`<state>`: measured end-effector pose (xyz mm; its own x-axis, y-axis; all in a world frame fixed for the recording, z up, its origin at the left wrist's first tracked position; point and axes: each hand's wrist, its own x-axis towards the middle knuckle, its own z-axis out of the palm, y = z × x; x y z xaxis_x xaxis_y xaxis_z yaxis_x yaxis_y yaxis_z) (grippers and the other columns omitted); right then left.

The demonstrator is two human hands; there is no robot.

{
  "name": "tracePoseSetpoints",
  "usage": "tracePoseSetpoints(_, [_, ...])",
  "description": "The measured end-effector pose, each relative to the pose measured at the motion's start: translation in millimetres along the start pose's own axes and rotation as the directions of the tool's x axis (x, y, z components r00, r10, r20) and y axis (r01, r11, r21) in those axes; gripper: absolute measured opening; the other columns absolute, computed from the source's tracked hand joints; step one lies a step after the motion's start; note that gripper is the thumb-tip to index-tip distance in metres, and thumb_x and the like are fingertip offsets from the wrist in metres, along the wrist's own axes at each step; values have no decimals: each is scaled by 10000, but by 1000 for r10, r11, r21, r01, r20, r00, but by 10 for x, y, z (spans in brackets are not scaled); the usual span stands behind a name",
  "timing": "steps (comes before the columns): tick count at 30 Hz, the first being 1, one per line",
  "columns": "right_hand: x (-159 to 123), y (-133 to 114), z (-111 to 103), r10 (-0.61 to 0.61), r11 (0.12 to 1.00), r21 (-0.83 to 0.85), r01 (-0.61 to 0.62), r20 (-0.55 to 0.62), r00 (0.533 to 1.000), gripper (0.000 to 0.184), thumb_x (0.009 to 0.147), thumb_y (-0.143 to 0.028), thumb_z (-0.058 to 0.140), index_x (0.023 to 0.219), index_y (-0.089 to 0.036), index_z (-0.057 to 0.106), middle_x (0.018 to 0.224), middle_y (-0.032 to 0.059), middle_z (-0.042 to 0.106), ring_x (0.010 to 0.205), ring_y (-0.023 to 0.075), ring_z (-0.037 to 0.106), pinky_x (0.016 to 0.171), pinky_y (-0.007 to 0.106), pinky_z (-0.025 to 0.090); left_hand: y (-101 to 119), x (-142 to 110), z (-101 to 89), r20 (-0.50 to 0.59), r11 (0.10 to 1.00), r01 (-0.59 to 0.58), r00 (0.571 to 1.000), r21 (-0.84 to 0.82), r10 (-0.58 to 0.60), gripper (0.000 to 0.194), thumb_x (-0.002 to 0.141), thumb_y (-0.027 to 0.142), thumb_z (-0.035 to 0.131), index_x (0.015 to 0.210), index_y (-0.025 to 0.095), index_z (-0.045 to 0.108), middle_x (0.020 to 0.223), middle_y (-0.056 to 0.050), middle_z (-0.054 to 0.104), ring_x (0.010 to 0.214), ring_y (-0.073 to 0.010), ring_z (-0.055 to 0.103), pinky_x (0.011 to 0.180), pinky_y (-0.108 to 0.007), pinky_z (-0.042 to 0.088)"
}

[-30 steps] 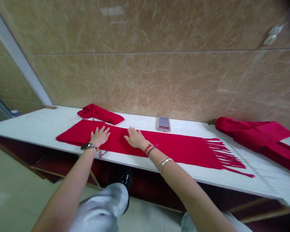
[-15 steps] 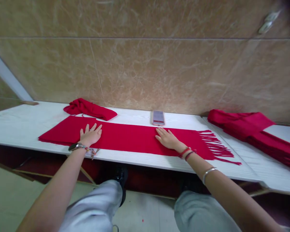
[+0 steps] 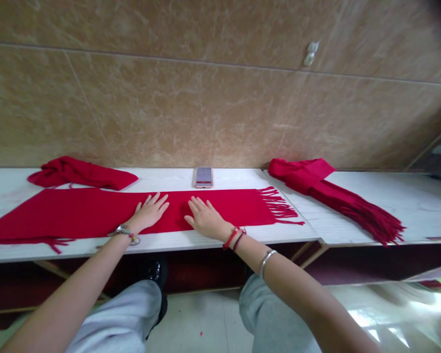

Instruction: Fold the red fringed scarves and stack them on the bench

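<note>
A long red scarf [image 3: 113,211] lies flat along the white counter, its fringe spread at the right end. Some fringe strands also hang over the counter's front edge at the lower left. My left hand [image 3: 150,212] rests palm down on the scarf with fingers spread. Close by on the right, my right hand [image 3: 206,218] also lies flat on the cloth, fingers stretched out. Neither hand grips anything.
Behind the scarf, a bunched red cloth [image 3: 83,172] lies at the left and a phone [image 3: 204,177] near the wall. Another red scarf [image 3: 330,193], loosely folded, is on the right. The tiled wall [image 3: 191,113] rises behind the white counter [image 3: 389,196]; shelves sit below.
My hands have come closer together on the scarf. The view has turned right, so more of the right-hand scarf and counter shows. Fringe now shows at the scarf's left front.
</note>
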<state>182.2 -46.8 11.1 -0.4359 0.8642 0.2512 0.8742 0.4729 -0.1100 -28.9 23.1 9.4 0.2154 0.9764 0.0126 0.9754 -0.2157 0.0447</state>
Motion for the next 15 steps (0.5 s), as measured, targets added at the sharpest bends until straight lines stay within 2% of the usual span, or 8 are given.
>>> tracePoseSetpoints(2, [-10,-136,47,-10,999,31,9,31,999,544,919,-406,292,1336,-60,338,1416,153,303,1309,252,252,1052,462,225,28,-36,47,-3,998,-29,1000,52,29,532,900,423,162,1404,260,223,1475,-45,178,1339,-285,154,1022,-538,187])
tracePoseSetpoints(4, [-143,6,39,0,1000,18,-1,59,998,523,922,-394,285,1340,-83,338,1418,142,302,1309,254,253,1046,483,222,0,-61,60,-7,996,-39,999,82,40,532,900,413,169,1404,252,222,1472,-44,189,1338,-271,165,1030,-515,188])
tracePoseSetpoints(6, [-381,362,-15,29,999,-34,-26,75,997,501,924,-385,278,1339,-113,347,1427,136,285,1314,264,238,1032,506,233,-30,-66,50,4,996,-40,999,84,39,531,901,409,169,1404,251,224,1472,-40,188,1339,-260,169,1037,-495,190])
tracePoseSetpoints(11, [-1209,1487,-200,198,955,-249,-161,132,971,439,924,-285,266,1314,-131,395,1434,151,262,1322,287,209,994,555,272,-21,-36,34,12,996,-35,999,83,34,535,902,420,164,1403,247,233,1476,-37,175,1341,-262,159,1044,-487,180])
tracePoseSetpoints(13, [-1473,1795,-254,258,926,-322,-198,155,954,407,911,-225,287,1271,-133,454,1427,165,271,1322,298,201,976,567,292,-8,-31,38,18,997,-24,1000,80,23,532,902,415,165,1404,250,229,1478,-32,167,1341,-266,155,1044,-493,175])
tracePoseSetpoints(15, [-1594,1949,-294,323,900,-357,-251,160,933,384,905,-208,302,1231,-162,500,1420,157,293,1313,311,223,955,589,306,14,-37,38,15,997,-8,1000,74,7,526,902,398,169,1401,245,240,1476,-38,176,1339,-274,160,1037,-505,182])
